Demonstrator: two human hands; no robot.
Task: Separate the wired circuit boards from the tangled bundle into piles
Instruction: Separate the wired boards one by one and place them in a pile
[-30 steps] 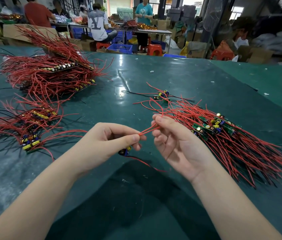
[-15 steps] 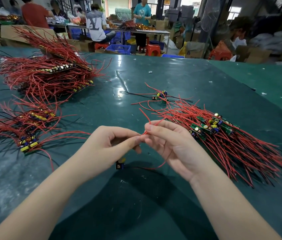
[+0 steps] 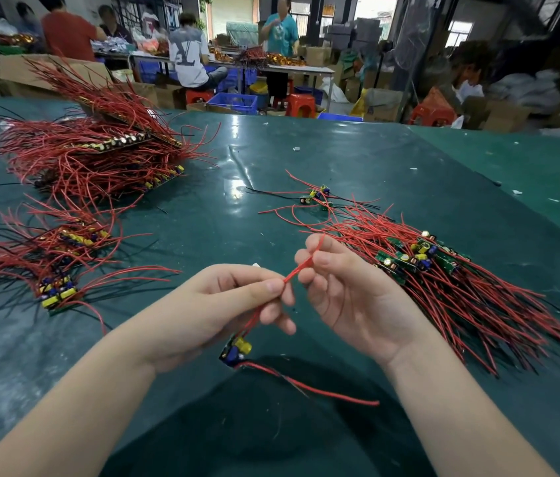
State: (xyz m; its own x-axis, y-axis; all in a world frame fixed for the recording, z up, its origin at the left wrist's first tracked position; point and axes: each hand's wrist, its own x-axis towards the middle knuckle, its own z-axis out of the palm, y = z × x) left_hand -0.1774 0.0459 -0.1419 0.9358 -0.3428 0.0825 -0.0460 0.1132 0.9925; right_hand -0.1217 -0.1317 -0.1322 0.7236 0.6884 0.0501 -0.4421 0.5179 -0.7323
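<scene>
Hands work at the middle of the green desk (image 3: 306, 160), one wired circuit board (image 3: 236, 351) between them. The left hand (image 3: 223, 304) pinches that board's red leads (image 3: 297, 270) between thumb and forefinger, and the board dangles just below it, its other wires trailing toward the person. The right hand (image 3: 350, 287) pinches the same leads further up, their tips poking out above its fingers. Right of the held board lies the big fanned bundle (image 3: 450, 280) of green boards and red wire; beyond the board sits a small loose cluster (image 3: 318, 196). Left of it lie two sorted piles (image 3: 54, 266), and behind those a taller heap (image 3: 99, 149).

This looks like the straightening step for a board already freed. Next, I judge, it wants carrying to a left-hand pile, leads aligned with its neighbours.
</scene>
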